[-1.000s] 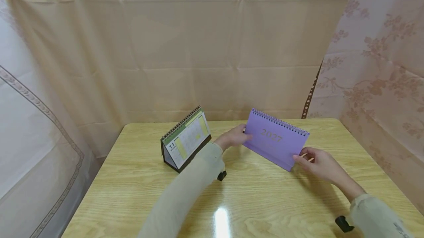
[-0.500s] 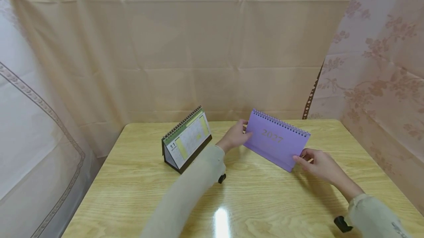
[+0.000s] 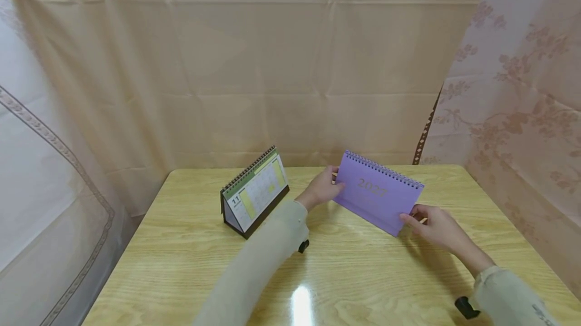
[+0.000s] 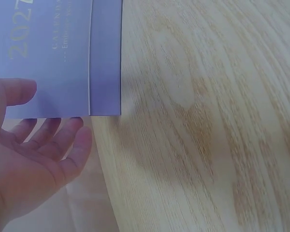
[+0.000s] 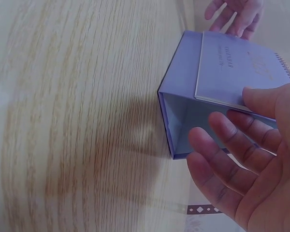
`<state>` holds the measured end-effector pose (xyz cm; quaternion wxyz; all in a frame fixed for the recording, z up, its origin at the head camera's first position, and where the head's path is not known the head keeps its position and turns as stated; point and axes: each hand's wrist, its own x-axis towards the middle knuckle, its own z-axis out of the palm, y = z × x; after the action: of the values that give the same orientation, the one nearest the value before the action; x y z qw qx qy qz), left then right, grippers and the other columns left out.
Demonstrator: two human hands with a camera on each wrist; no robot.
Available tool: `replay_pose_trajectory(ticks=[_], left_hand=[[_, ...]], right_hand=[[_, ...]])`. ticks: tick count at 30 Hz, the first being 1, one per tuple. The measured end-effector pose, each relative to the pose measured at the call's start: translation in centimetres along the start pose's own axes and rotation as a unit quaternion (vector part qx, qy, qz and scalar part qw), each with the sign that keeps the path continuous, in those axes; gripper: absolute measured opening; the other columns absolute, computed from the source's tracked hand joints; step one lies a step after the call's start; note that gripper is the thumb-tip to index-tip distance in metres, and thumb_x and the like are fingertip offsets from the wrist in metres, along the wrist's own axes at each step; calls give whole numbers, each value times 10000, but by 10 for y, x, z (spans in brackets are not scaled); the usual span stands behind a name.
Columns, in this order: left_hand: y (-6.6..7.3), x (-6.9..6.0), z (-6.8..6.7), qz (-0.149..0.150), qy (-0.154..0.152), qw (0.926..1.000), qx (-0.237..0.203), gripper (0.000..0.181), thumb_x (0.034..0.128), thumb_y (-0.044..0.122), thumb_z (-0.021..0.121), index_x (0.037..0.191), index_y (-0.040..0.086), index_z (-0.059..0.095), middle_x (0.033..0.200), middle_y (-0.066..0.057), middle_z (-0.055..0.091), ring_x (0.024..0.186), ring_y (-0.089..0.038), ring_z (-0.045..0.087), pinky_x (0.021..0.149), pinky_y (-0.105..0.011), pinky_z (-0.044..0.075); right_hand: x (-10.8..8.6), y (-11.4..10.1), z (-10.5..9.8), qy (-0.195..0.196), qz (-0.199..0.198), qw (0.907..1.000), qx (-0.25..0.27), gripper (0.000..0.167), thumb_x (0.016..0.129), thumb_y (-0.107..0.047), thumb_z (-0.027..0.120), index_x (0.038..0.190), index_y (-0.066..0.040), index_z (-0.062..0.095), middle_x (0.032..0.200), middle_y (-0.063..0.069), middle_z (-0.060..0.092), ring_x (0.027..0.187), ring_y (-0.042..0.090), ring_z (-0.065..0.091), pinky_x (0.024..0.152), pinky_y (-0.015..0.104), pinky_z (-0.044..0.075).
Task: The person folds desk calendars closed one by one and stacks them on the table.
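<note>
A purple spiral-bound desk calendar point(image 3: 379, 195) marked 2027 stands angled at the table's back right. My left hand point(image 3: 321, 186) holds its left edge, thumb on the front cover and fingers at the side, as the left wrist view shows. At the calendar's right end, my right hand point(image 3: 433, 225) has its thumb on the cover. In the right wrist view the fingers of that hand point(image 5: 251, 159) lie at the open end of the triangular stand point(image 5: 183, 87).
Left of my left forearm stands a second desk calendar point(image 3: 256, 192), green and white, showing 11. The wooden table point(image 3: 181, 265) meets a beige curtain point(image 3: 249, 63) at the back, with a floral cloth point(image 3: 522, 89) at the right.
My left hand's fingers have shifted slightly at the purple calendar's left edge since a second ago. Both calendars stand practically where they were.
</note>
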<state>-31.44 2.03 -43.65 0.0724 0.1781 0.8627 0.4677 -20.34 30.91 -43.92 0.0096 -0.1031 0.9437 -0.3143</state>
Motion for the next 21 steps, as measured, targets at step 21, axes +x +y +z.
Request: replay_pose_trajectory(ticks=[21], left_hand=[[0,-2,2,-256,-174,9988,367,427,984,183,657,1337,6,493,1170,-137,671,1040,-227,644,852,-326,533]], right_hand=[[3,1,2,-18,-113,9999,111,300,1031,-317,621,902,-53,681,728,31,655,639,196,634,499,278,455]])
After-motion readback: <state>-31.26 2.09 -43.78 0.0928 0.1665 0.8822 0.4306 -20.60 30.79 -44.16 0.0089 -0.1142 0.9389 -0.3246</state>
